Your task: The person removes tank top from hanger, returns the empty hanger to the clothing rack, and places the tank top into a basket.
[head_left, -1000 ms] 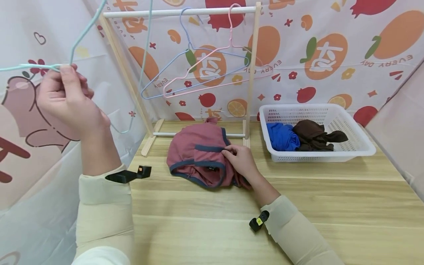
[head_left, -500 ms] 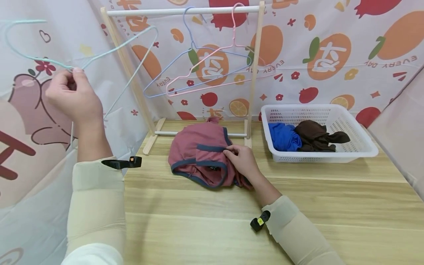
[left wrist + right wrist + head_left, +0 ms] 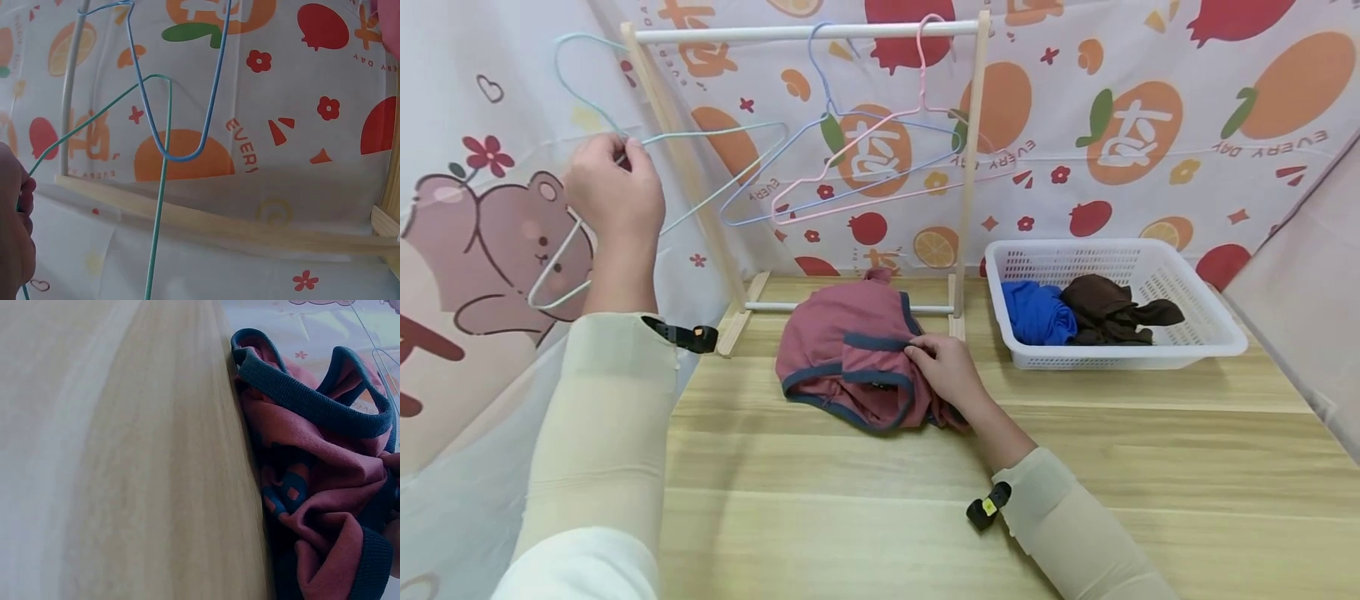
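My left hand (image 3: 617, 192) is raised at the left of the head view and pinches a mint-green wire hanger (image 3: 722, 132) near the base of its hook. The hook curves up above the fingers, and the hanger's bar passes behind the wrist. On the table lies a crumpled dusty-red garment (image 3: 823, 329) with dark blue trim. At its right side my right hand (image 3: 952, 372) pinches the trim between thumb and fingers. The right wrist view shows the garment's folds and ribbed trim (image 3: 312, 403) close up, with the fingers at the right edge.
Behind the garment stands a wooden rack (image 3: 973, 167) with a white top rod. A blue hanger (image 3: 775, 154) and a pink hanger (image 3: 880, 125) hang from it. At the right, a white basket (image 3: 1120, 360) holds blue cloth (image 3: 1037, 312) and brown cloth (image 3: 1105, 304).
My left hand has moved right, toward the rack, and the green hanger has turned so its hook points upward with one arm toward the rack. The right hand and garment have stayed in place.
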`<move>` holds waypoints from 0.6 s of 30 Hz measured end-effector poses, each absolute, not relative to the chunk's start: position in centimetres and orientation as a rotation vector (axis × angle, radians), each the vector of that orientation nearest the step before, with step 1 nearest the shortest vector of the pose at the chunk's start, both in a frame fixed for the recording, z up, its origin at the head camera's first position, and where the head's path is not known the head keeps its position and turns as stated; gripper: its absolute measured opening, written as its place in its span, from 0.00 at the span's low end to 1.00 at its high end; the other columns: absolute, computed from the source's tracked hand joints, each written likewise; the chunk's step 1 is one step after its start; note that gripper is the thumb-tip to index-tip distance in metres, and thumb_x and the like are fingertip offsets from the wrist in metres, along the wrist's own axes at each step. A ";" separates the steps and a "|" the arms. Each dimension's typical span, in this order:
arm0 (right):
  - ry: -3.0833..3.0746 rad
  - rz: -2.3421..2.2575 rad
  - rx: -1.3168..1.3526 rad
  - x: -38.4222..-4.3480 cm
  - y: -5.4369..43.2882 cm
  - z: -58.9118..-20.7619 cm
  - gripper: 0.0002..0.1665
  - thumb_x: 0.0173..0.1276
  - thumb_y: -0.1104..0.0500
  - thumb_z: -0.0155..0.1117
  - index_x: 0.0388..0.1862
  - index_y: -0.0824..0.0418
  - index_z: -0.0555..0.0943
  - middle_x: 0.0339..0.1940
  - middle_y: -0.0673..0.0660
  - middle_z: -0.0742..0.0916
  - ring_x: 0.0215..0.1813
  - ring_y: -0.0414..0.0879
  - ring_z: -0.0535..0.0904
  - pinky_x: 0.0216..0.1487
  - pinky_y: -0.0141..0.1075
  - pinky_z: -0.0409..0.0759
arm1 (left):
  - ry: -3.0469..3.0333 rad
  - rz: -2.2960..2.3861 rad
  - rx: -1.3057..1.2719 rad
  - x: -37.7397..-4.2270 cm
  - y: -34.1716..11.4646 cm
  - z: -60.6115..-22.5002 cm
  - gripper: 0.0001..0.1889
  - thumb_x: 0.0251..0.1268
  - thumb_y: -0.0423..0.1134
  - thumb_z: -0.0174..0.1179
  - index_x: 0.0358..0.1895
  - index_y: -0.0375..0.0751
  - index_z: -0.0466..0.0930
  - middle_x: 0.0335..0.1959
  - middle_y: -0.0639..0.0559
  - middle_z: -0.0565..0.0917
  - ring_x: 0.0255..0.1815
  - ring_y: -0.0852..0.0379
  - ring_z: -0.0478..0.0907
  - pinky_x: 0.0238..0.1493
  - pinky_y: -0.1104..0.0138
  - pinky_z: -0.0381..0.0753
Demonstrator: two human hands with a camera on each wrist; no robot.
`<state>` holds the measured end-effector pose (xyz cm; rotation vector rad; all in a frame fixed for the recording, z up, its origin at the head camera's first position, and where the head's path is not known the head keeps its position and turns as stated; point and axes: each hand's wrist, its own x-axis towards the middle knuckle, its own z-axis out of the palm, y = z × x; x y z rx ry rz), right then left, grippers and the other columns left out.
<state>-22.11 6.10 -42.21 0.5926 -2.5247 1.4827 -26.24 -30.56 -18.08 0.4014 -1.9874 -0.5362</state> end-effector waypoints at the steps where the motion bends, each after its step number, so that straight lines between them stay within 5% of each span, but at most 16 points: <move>1: -2.523 1.481 0.599 -22.1 6.1 -42.2 0.11 0.71 0.56 0.63 0.42 0.60 0.88 0.42 0.56 0.90 0.47 0.48 0.85 0.49 0.44 0.82 | -2.005 -0.521 0.385 -26.6 -30.5 -18.0 0.21 0.73 0.47 0.47 0.42 0.35 0.85 0.40 0.45 0.85 0.49 0.48 0.82 0.55 0.58 0.74; 10: -2.550 1.490 0.602 -22.2 6.2 -42.4 0.11 0.72 0.57 0.61 0.44 0.59 0.88 0.44 0.56 0.90 0.49 0.48 0.85 0.51 0.44 0.81 | -2.274 -0.514 0.349 -29.5 -29.7 -15.9 0.24 0.76 0.49 0.41 0.50 0.33 0.80 0.49 0.40 0.82 0.56 0.37 0.77 0.57 0.48 0.69; 18: -2.600 1.473 0.590 -22.0 6.3 -42.7 0.09 0.71 0.56 0.64 0.41 0.55 0.89 0.41 0.52 0.90 0.45 0.44 0.84 0.48 0.41 0.81 | -2.462 -0.539 0.340 -31.7 -28.7 -13.9 0.27 0.76 0.50 0.37 0.61 0.35 0.77 0.59 0.39 0.79 0.62 0.40 0.73 0.61 0.50 0.70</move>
